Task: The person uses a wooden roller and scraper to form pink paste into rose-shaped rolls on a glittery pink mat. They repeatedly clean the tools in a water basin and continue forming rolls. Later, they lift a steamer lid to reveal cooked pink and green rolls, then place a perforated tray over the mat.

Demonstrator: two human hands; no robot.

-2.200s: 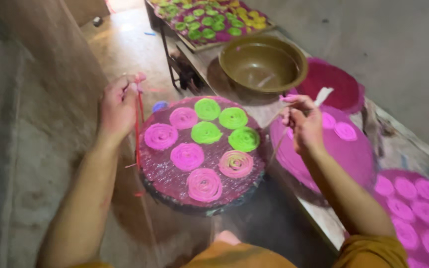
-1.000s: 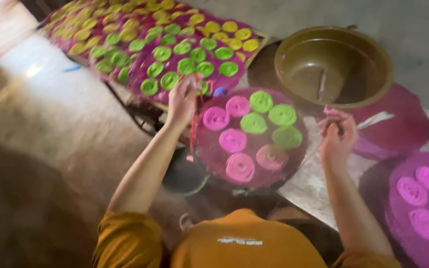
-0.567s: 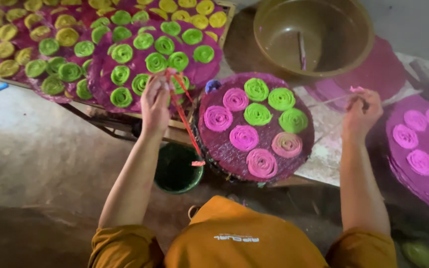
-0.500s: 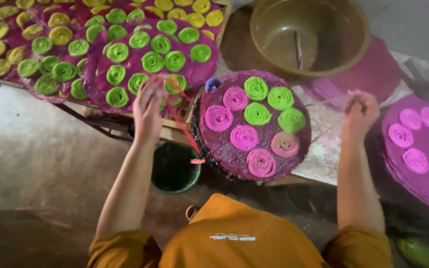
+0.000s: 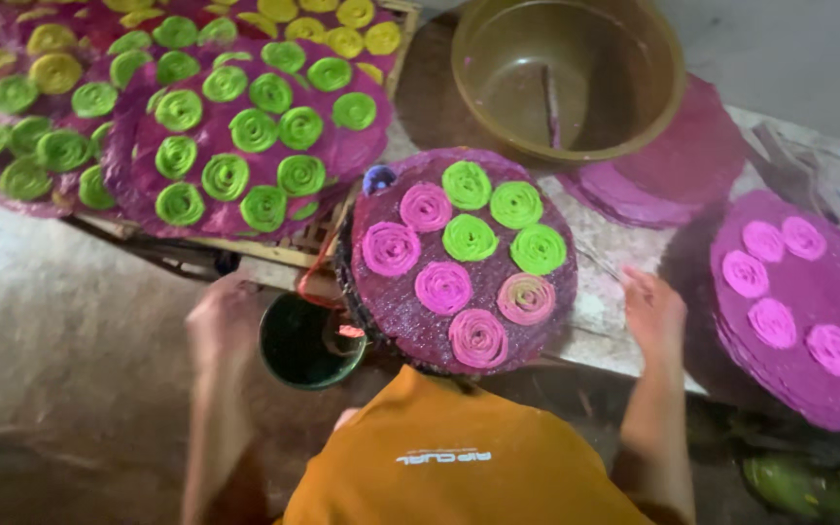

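Rough grey floor (image 5: 60, 321) lies below the crowded tabletop (image 5: 624, 243). From my remote view the left hand (image 5: 221, 316) is blurred, so I cannot tell if its fingers are open or closed; it hangs just beside a small dark green cup (image 5: 311, 342). The right hand (image 5: 655, 309) seems loosely open, empty, near the round purple tray (image 5: 459, 258). This tray looks grainy and carries pink and green spiral coils (image 5: 469, 236). Behind it stands a smooth brown bowl (image 5: 566, 73). More purple trays (image 5: 794, 301) are cut off at the right edge.
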